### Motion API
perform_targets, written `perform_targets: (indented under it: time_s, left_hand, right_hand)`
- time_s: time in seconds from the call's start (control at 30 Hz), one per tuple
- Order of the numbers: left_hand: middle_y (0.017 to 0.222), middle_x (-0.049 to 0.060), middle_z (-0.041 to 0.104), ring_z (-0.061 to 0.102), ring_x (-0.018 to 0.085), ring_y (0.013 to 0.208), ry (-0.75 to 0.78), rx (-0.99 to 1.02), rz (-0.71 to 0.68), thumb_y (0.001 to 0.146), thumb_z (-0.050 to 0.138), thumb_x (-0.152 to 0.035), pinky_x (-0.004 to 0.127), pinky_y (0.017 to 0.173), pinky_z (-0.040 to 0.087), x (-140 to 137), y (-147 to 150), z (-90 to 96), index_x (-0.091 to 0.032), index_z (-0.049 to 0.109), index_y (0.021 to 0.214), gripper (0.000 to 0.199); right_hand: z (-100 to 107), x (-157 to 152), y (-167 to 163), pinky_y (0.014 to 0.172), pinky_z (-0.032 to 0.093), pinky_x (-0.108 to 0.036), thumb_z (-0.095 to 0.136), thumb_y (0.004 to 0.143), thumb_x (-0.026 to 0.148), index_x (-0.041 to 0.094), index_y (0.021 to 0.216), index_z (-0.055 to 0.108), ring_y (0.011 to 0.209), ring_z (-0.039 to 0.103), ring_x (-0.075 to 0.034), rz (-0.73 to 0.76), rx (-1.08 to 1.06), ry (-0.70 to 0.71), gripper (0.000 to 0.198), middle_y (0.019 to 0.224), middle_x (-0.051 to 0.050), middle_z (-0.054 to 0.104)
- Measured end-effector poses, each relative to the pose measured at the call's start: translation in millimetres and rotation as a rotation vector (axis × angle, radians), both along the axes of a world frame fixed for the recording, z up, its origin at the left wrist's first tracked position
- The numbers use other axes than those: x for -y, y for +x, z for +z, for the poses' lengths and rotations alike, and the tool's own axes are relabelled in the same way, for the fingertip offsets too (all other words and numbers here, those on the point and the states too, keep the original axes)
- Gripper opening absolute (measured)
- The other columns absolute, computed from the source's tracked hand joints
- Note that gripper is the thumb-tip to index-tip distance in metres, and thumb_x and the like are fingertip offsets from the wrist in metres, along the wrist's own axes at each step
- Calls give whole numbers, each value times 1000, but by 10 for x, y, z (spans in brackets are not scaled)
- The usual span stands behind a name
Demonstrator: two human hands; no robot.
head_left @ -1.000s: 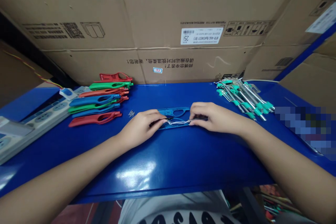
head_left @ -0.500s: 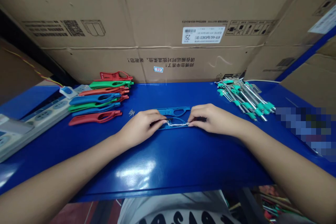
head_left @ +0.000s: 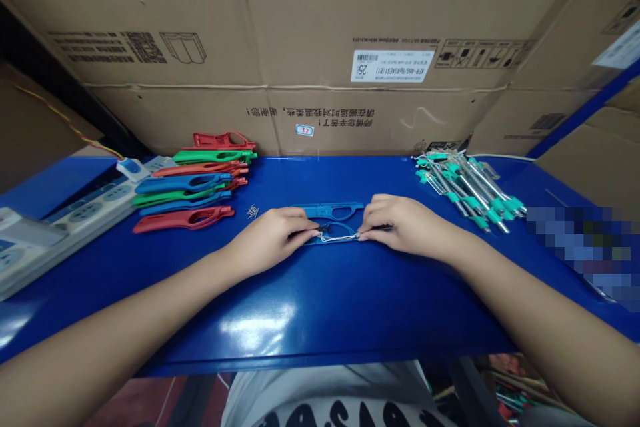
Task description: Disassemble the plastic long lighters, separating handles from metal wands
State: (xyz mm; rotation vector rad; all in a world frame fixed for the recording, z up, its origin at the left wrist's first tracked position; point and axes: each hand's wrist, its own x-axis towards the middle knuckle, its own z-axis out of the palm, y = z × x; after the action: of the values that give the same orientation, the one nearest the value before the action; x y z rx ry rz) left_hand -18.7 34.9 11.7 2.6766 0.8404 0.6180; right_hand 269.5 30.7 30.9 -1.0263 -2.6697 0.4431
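Two blue plastic handle halves [head_left: 327, 211], each with an oval opening, lie one behind the other on the blue table [head_left: 260, 307]. Over the nearer half, a thin white wire [head_left: 339, 239] stretches between my two hands. My left hand [head_left: 270, 238] closes in a pinch at the wire's left end, by a small dark piece [head_left: 325, 227]. Thumb and fingers of my right hand [head_left: 395, 223] pinch the wire's other end, where a small tip shows. A dark thin part sits under the right fingers, too hidden to name.
Red, green and blue handle shells [head_left: 185, 200] are stacked at the left, beside a white power strip [head_left: 83, 213]. A little heap of screws [head_left: 253, 211] lies near my left hand. Metal rods with green pieces [head_left: 465, 190] lie at the back right. A cardboard box [head_left: 300, 33] stands behind.
Both hands keep their pinch on the wire and have hardly moved. The whole view has shifted slightly.
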Motion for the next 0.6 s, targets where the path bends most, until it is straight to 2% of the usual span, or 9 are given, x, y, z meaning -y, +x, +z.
perform_targets:
  time_s: [0.13,0.33,0.6]
  left_hand:
    - [89,7,72,69,17,80,1,1,6,104,54,-27,27,74,54,8,8,12,-16,77,106,26]
    - [90,7,73,69,18,81,-4,-8,10,103,55,-25,27,75,54,3,14,11,-15,77,105,24]
    - [90,7,73,69,17,80,0,-1,9,103,56,-26,27,74,53,-7,17,-4,-16,77,105,24]
  right_hand:
    - [45,41,-40,74,45,-29,64,96,26,18,89,78,82,65,-17,-52,72,-37,18,90,-6,73]
    - [113,118,-91,71,41,-28,52,101,20,14,88,75,78,62,-16,-22,205,-20,27,91,-7,68]
    - [169,224,-106,59,33,-30,45,102,17,17,106,74,74,60,-17,-32,413,75,30,104,-9,65]
